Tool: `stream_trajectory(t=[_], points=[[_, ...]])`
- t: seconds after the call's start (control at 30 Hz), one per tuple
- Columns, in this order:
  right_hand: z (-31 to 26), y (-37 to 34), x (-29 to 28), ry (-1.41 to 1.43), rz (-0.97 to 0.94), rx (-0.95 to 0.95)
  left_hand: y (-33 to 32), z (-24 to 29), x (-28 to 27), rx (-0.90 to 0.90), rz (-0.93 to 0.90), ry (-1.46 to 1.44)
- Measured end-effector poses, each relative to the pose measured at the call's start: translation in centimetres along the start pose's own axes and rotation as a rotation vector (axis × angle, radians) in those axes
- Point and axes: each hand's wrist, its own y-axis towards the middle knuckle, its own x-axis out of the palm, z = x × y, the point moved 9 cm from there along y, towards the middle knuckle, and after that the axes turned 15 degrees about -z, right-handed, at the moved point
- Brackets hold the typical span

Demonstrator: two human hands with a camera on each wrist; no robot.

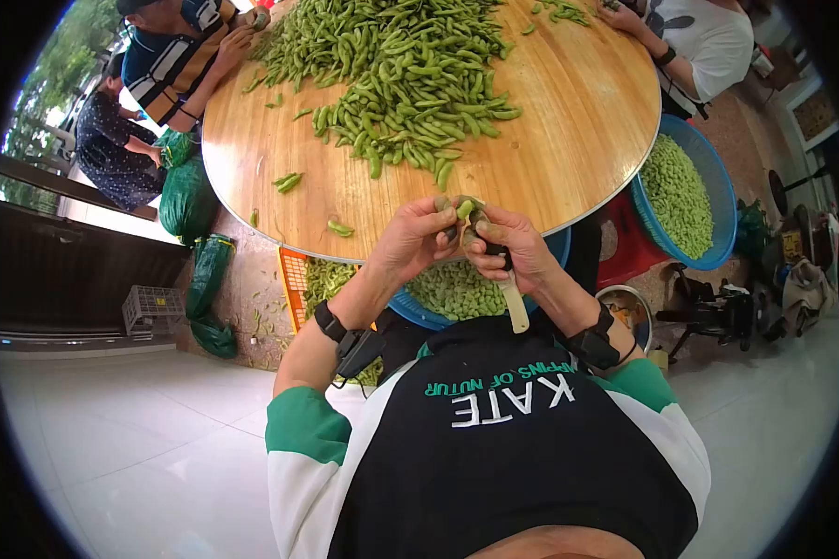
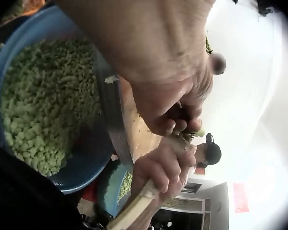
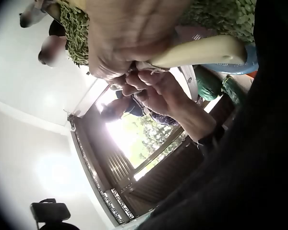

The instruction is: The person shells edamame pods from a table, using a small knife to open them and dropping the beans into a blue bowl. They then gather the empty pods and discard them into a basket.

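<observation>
Over the near edge of the round table, my left hand [image 1: 418, 238] pinches a green bean pod [image 1: 466, 209] between thumb and fingers. My right hand [image 1: 517, 244] meets it there, its fingertips right at the pod. That hand also grips a tool with a long cream handle [image 1: 514, 306], which sticks out below the palm toward my body; its working end is hidden by the fingers. In the right wrist view the handle [image 3: 201, 51] shows from the side. Below both hands sits a blue basin of shelled green beans [image 2: 48, 100], seen largest in the left wrist view.
A big heap of pods [image 1: 410, 84] covers the back of the wooden table [image 1: 587, 121]. Another blue basin [image 1: 729, 219] of shelled beans stands at right. An orange basket [image 1: 293, 284] and green sacks [image 1: 191, 200] are at left. Other people sit across the table.
</observation>
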Motion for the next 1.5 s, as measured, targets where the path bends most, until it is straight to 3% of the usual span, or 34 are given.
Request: stream_trajectory(t=[0.07, 0.1, 0.17, 0.2, 0.23, 0.3, 0.43, 0.5, 0.6, 0.67, 0.7, 0.77, 1.0, 1.3, 1.37, 1.43, 1.5], points=[[-0.2, 0.1, 0.2, 0.129, 0.045, -0.053, -0.8, 1.0, -0.8, 0.039, 0.296, 0.206], [-0.7, -0.5, -0.1, 0.098, 0.061, -0.034, 0.0, 0.3, 0.0, 0.067, 0.277, 0.185], [0.2, -0.2, -0.5, 0.208, 0.108, -0.042, -1.5, 5.1, 5.0, 0.296, 0.412, 1.498], [0.5, -0.1, -0.3, 0.215, 0.106, -0.041, -1.8, 5.7, 7.5, 0.43, 0.38, 1.771], [0.7, 0.1, -0.3, 0.257, 0.104, -0.037, -1.9, 5.7, 7.3, 0.428, 0.382, 1.773], [1.0, 0.2, 0.0, 0.299, 0.103, -0.032, -1.9, 5.0, 8.5, 0.443, 0.359, 2.12], [1.1, 0.3, -0.3, 0.222, 0.143, -0.064, -2.3, 6.1, 8.9, 0.51, 0.385, 1.931], [0.7, -0.1, -0.6, 0.14, 0.185, -0.076, -2.0, 5.1, 4.5, 0.186, 0.463, 1.189], [0.1, -0.6, -0.8, -0.079, 0.255, -0.051, -2.0, 3.9, 2.9, 0.057, 0.534, 1.039], [-2.5, -1.2, -0.5, -0.858, 0.381, -0.102, -1.9, 3.8, 3.7, 0.044, 0.543, 1.123], [-2.4, -1.1, -0.7, -0.858, 0.384, -0.102, -1.7, 4.0, 4.3, 0.033, 0.551, 1.208], [-5.1, -2.0, 2.4, -1.527, 0.483, -0.409, -1.5, 3.7, 4.5, 0.067, 0.55, 1.334], [-5.7, -2.5, 3.2, -1.712, 0.449, -0.446, -0.8, 3.5, 7.6, 0.197, 0.508, 1.76], [-5.9, -2.5, 3.2, -1.709, 0.399, -0.459, -0.5, 2.6, 8.5, 0.23, 0.408, 1.809], [-5.4, -2.1, 1.3, -1.599, 0.387, -0.312, -0.7, 2.1, 9.0, 0.224, 0.394, 1.816], [-5.7, -2.3, 2.3, -1.603, 0.392, -0.339, -0.9, 2.8, 10.1, 0.224, 0.385, 1.822], [-5.7, -2.9, 2.9, -1.605, 0.398, -0.364, -1.9, 3.7, 8.7, -0.078, 0.431, 1.666]])
